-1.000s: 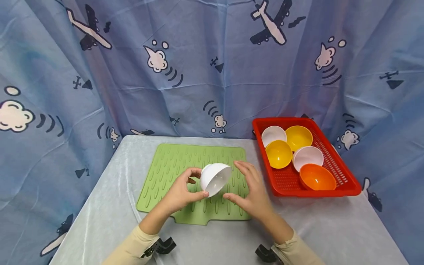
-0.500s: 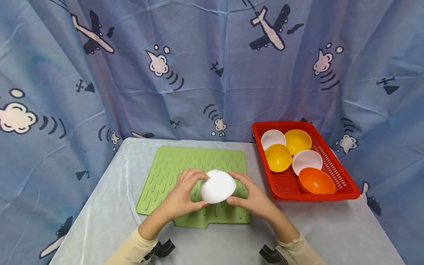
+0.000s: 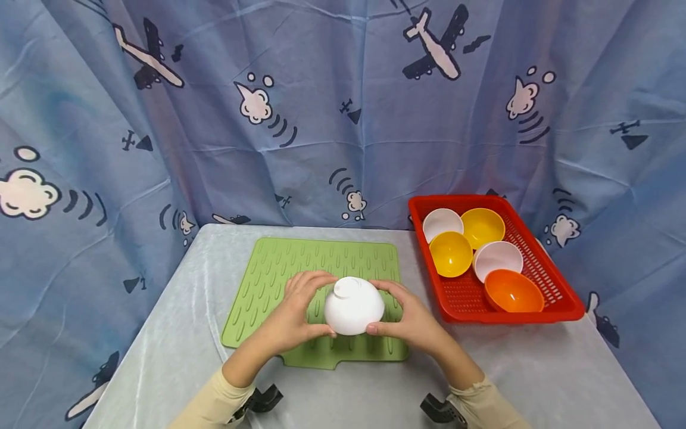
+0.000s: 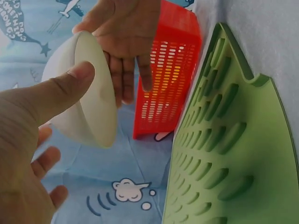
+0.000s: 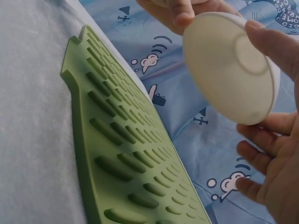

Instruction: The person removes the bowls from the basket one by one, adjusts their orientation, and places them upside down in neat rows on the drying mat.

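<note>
A white bowl [image 3: 354, 310] is held bottom up over the green ridged mat [image 3: 321, 253], apart from it. My left hand [image 3: 292, 313] pinches its left side between thumb and fingers. On the opposite side my right hand [image 3: 412, 316] grips it the same way. The left wrist view shows my left thumb pressed on the white bowl [image 4: 100, 107] near its rim, with the right hand's fingers behind. From the right wrist, the hollow inside of the white bowl [image 5: 219, 70] shows, with my right thumb at its edge.
To the right stands a red basket [image 3: 557, 277] holding two yellow bowls, an orange bowl [image 3: 513, 291], a white bowl [image 3: 442, 223] and a pinkish-white bowl [image 3: 497, 260]. A blue patterned curtain [image 3: 305, 149] hangs behind the table [image 3: 177, 333].
The white bowl has turned from tilted sideways to bottom up. My right hand has come in and taken hold of its right side, while my left hand keeps its grip.
</note>
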Action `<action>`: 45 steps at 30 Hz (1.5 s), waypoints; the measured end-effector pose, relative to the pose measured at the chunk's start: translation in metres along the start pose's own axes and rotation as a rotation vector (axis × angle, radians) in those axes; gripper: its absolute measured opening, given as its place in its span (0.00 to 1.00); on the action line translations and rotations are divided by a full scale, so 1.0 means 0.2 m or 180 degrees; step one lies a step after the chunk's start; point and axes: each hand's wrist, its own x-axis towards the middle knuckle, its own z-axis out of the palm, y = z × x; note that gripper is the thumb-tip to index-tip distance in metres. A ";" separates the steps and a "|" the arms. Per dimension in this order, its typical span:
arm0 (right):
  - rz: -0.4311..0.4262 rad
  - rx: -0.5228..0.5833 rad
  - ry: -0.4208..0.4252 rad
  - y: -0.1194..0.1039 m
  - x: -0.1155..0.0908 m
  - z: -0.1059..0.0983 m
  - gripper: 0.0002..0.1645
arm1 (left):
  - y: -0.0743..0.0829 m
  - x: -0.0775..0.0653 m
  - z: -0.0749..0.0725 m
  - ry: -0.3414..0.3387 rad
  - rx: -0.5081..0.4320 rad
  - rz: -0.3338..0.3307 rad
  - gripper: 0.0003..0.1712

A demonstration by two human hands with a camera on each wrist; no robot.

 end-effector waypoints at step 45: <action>0.0100 0.0192 0.0169 -0.07 0.36 0.34 0.55 | -0.44 -0.08 -0.20 -0.0106 -0.1241 -0.1420 0.49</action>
